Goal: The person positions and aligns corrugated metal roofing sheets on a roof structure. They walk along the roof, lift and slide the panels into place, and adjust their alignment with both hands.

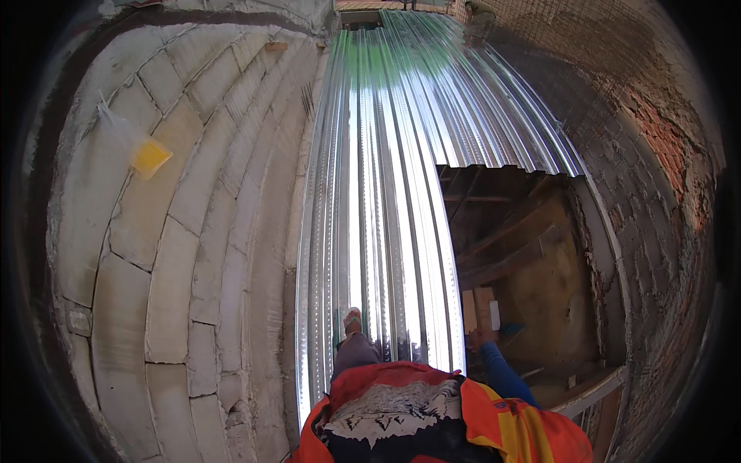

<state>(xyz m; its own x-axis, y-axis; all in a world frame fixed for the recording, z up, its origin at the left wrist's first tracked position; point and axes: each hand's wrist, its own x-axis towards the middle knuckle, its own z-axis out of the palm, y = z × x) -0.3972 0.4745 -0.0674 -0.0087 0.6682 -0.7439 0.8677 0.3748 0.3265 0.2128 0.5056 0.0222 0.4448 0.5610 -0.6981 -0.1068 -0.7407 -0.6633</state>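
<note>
My right hand (482,337), at the end of a blue sleeve, reaches down beside the right edge of a shiny corrugated metal sheet (324,255). It is close to pale wooden boards (469,310) and a small white piece (495,315) at the opening. The fingers are small and partly hidden, so I cannot make out whether they grip the sheet's edge or something else. My left hand is out of view. One of my feet (352,320) stands on the sheet ahead of my body.
To the right of the sheet a dark opening (532,247) drops to a lower level. More corrugated sheets (494,116) cover the far part. A block wall (177,285) rises on the left, with a yellow item (150,157) in clear plastic; a rough brick wall (656,216) bounds the right.
</note>
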